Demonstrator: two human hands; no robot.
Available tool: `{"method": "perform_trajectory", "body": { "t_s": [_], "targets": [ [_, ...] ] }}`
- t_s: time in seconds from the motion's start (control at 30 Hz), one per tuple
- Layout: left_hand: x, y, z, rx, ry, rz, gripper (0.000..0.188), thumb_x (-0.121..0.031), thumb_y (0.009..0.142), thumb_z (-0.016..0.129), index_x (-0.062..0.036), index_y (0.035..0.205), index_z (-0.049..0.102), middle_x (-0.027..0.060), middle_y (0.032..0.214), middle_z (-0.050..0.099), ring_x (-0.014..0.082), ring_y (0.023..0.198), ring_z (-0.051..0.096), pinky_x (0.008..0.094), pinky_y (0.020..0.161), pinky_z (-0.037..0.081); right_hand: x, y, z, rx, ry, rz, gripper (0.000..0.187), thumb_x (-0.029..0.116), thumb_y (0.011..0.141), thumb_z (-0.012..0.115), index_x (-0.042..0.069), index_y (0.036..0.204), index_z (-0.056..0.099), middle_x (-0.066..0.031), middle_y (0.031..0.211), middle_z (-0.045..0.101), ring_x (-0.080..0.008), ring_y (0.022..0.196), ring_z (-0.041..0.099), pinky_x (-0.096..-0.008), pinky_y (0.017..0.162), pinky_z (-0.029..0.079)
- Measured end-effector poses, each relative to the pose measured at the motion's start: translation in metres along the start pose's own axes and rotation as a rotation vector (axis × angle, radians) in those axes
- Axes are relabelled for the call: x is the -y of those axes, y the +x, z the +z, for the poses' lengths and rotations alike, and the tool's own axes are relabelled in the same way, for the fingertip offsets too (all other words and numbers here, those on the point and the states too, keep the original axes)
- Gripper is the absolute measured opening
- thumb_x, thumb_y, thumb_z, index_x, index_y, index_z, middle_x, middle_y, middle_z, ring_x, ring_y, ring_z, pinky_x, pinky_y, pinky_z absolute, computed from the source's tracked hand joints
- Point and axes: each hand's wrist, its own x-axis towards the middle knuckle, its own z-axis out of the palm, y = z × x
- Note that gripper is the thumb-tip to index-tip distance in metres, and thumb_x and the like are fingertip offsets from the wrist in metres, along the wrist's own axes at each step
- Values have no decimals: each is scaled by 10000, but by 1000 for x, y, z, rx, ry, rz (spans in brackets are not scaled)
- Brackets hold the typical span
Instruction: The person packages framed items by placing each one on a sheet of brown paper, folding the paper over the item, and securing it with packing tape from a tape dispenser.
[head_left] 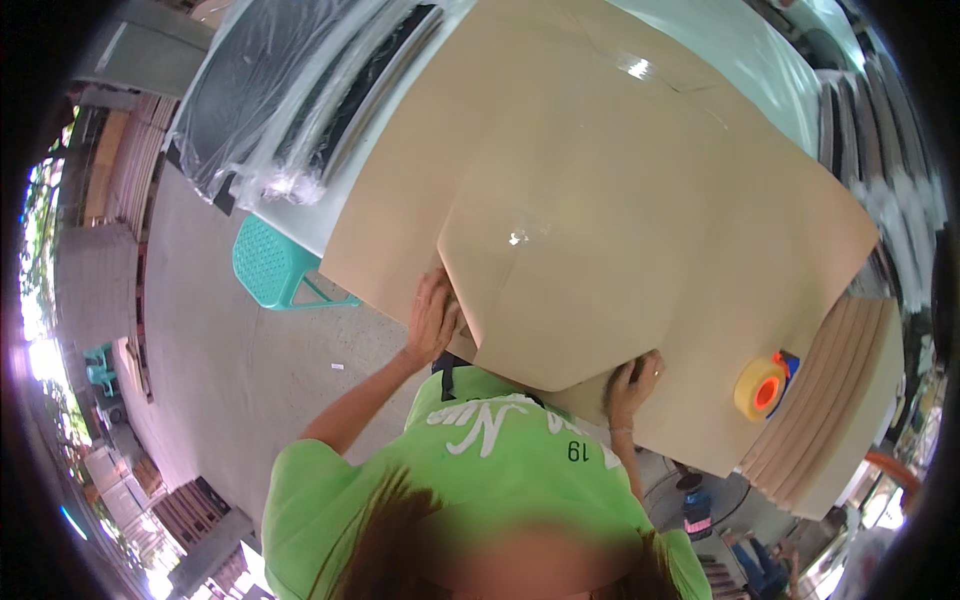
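Note:
A large brown cardboard sheet (600, 180) spreads over the work table, with shiny strips of clear tape on it. Its near part is folded over into a raised flap (550, 310) with slanted corners. At the flap's left edge, my left hand (433, 318) grips the cardboard, fingers bent and close together. My right hand (634, 388) holds the near edge right of the flap with curled fingers; some fingertips are hidden under the board. To the right, a tape dispenser with a yellow roll (758, 390) rests on the sheet.
Plastic-wrapped dark panels (300, 110) lie at the table's far left. A stack of folded cardboard (825, 400) stands at right, below more wrapped panels (880, 150). A green stool (272, 262) is beside the table's left edge. Another person (760, 565) shows at lower right.

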Motion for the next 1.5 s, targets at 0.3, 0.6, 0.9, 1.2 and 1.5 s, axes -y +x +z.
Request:
{"method": "perform_trajectory", "body": {
  "t_s": [0.3,0.6,0.9,1.2,1.5],
  "targets": [
    [54,119,-60,995,-77,782,637,-505,896,541,-40,1327,490,153,1298,550,354,1079,557,456,951,429,-1,101,-45,1030,-262,-798,284,322,854,632,81,997,675,-116,1073,640,-308,1041,581,-437,929,457],
    [49,95,-32,833,25,851,779,-676,837,520,-149,1406,442,89,1470,390,331,1368,312,463,1120,273,8,83,23,1133,-170,-553,472,519,870,566,138,1138,642,-89,1162,622,-278,1155,533,-468,961,433],
    [-46,-17,5,935,5,143,672,-431,783,672,-90,1336,502,163,1397,450,333,1354,340,462,1127,284,105,1,23,1253,-138,-453,503,466,846,604,92,1182,602,-84,1194,618,-314,1101,568,-430,933,466],
    [-38,-10,-41,-9,-704,-370,292,-283,968,529,-14,1044,616,98,979,634,197,889,618,331,812,496,47,-97,-9,171,111,-393,157,71,825,613,52,981,624,-106,916,605,-297,882,586,-412,772,485],
    [-6,67,-10,-85,-869,-610,394,-406,946,584,-75,738,543,-16,632,482,84,561,449,237,507,375,64,47,-15,-132,494,747,481,379,972,498,-55,772,554,-118,661,577,-195,610,570,-371,575,471]
  ]
}}
